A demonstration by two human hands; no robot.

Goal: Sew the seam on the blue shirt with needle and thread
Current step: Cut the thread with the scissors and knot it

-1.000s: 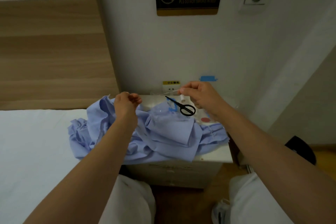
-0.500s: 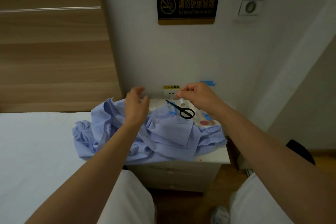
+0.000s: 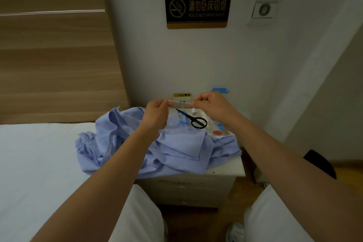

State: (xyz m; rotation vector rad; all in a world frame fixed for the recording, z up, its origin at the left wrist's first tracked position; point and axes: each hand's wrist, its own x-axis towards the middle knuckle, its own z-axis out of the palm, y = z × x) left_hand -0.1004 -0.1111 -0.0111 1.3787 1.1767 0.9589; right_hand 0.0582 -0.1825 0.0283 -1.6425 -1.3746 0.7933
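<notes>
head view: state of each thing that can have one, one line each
left hand: pinching one thread end
right hand: pinching the other end
thread: taut between the hands
shirt: crumpled, draped over nightstand and bed
scissors: closed, lying flat
drawer: shut

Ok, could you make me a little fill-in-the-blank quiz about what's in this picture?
1. The crumpled shirt draped over the nightstand is ____ in colour.
2. The scissors lying behind the shirt have ____ handles.
3. The dark sign on the wall forbids ____.
4. The left hand and right hand pinch a thread stretched ____ them.

Missing words: blue; black; smoking; between.
</notes>
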